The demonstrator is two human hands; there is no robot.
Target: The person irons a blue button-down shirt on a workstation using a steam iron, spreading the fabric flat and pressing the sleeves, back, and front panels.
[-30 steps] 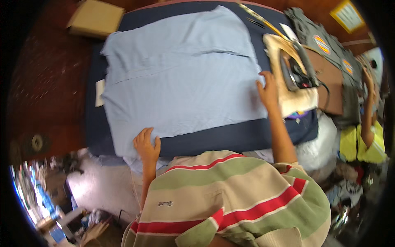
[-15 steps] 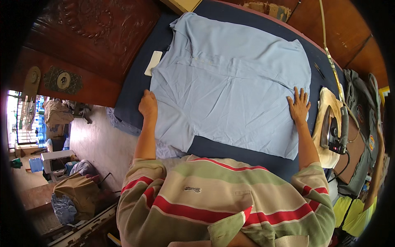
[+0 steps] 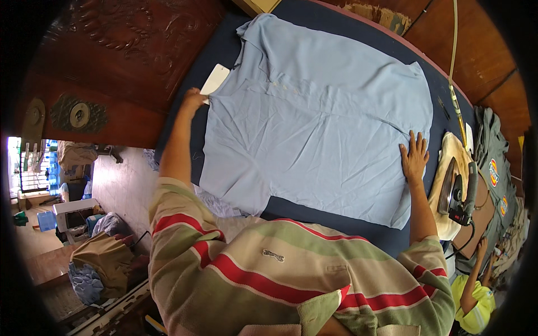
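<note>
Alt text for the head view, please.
Light blue shirt spread on dark blue cloth, left hand at its left edge by a white tag, right hand flat on its right end. An iron rests on a pale pad farther right.

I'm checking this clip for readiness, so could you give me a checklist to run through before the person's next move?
1. Right hand flat on the light blue shirt: ok.
2. Grip of the left hand: cannot tell whether it pinches the shirt or the white card.
3. Shirt smooth: not ok, creases show across it.
4. Iron apart from the shirt, on the cream pad: ok.
5. Iron hot: cannot tell.
</note>
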